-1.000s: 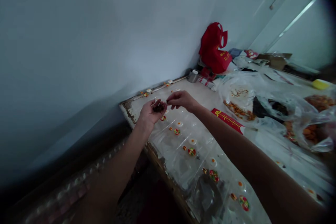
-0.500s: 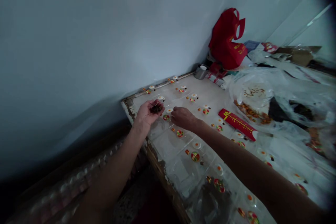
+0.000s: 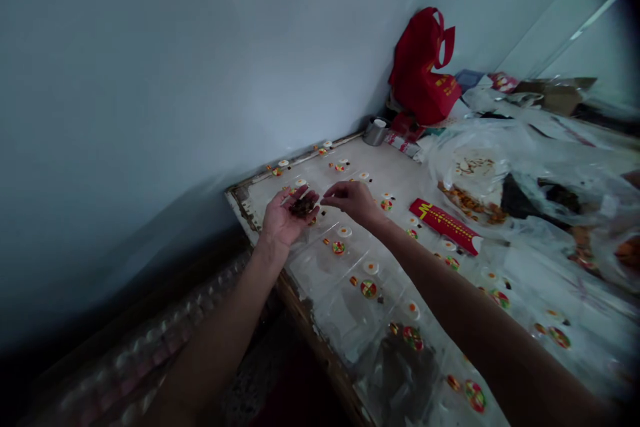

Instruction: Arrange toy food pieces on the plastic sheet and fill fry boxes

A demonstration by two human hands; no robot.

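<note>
Palm up, my left hand (image 3: pixel 281 221) cups a heap of small dark brown pieces (image 3: pixel 303 206) over the table's left end. Just right of its fingertips is my right hand (image 3: pixel 354 201), its thumb and forefinger drawn together; whatever they pinch is too small to make out. Beneath both hands, clear plastic sheets or bags (image 3: pixel 327 310) cover the tabletop. On them lie repeated groups of miniatures: a fried egg (image 3: pixel 345 231), a round red-green-yellow disc (image 3: pixel 369 289), and a small orange-brown piece (image 3: pixel 353 281). A dark bit (image 3: pixel 381 300) lies beside some groups.
A red and yellow packet (image 3: pixel 445 225) lies right of the groups. Clear bags with orange-brown pieces (image 3: pixel 473 203) fill the right side. A metal cup (image 3: pixel 375 131) and a red bag (image 3: pixel 423 70) stand at the back by the wall (image 3: pixel 210 67). The wooden table edge (image 3: pixel 300 313) is worn.
My right hand has lifted from beside a fried egg miniature and come up toward my left fingertips. My left palm has opened out more. The view has shifted slightly.
</note>
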